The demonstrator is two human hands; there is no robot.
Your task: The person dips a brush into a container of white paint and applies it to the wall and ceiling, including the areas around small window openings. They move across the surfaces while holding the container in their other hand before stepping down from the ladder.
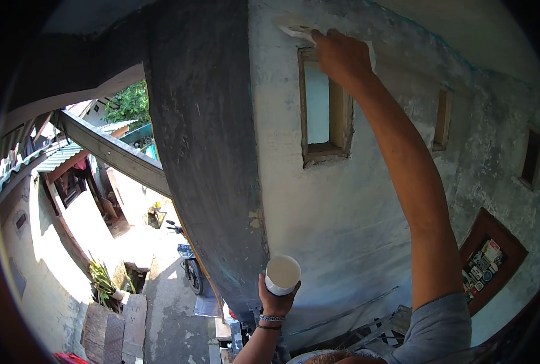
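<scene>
My left hand (277, 303) is wrapped round a white cup (283, 275) with pale, cream-coloured stuff inside, low in front of the wall. High up, my right hand (342, 54) is closed on a small tool (306, 31), whose pale end touches the wall above a window frame. The tool's exact shape is hard to make out. Around it the grey-white wall (282, 139) has a wet-looking beige patch. Just below my right hand is the narrow wooden window frame (304, 103).
A dark grey pillar (203, 121) stands left of the wall. Smaller openings (442, 120) and a brown-framed panel with stickers (483, 262) are on the right. Down left are an alley (176, 309), a parked motorbike (191, 267) and plants (102, 282).
</scene>
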